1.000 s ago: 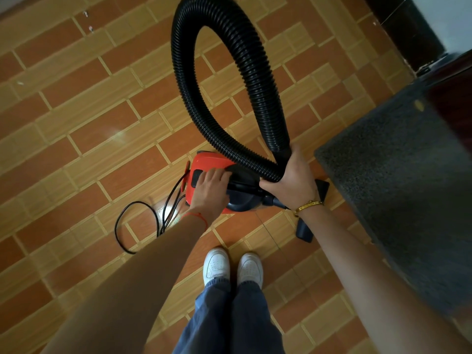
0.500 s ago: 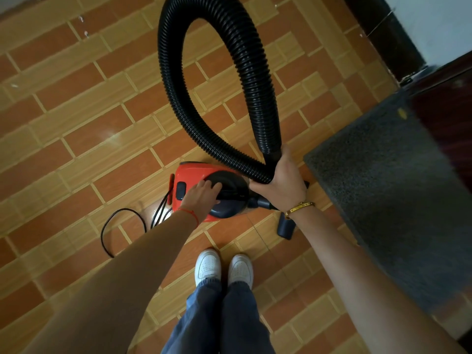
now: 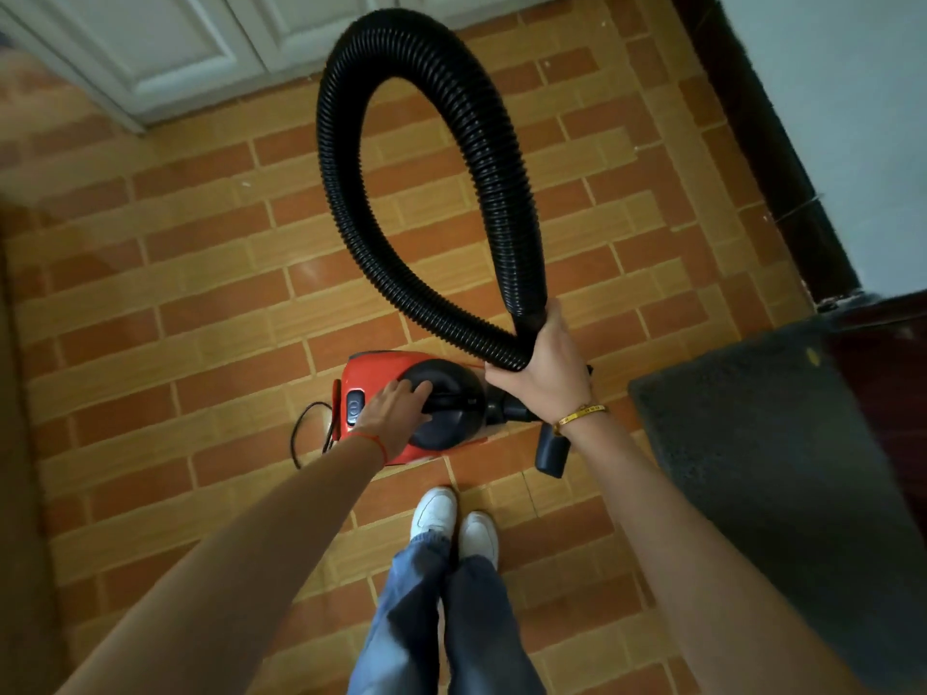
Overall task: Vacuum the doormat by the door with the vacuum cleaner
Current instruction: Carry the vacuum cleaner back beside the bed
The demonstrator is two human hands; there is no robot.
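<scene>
Red-bodied vacuum cleaner (image 3: 381,388) sits on the tiled floor (image 3: 200,303), near the grey doormat (image 3: 782,443) at right. The left hand (image 3: 396,413) rests across its black handle, fingers loosely curved; the right hand (image 3: 547,358) grips the looped black hose (image 3: 481,158), with the nozzle (image 3: 552,451) hanging below. Risk: the slack loop may kink or tug the body over; the power cord (image 3: 301,433) beside it could snag.

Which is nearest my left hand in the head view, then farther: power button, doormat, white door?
From the left hand:
1. Power button, just left of the fingers on the vacuum cleaner.
2. Doormat, far right.
3. White door, top left.
</scene>
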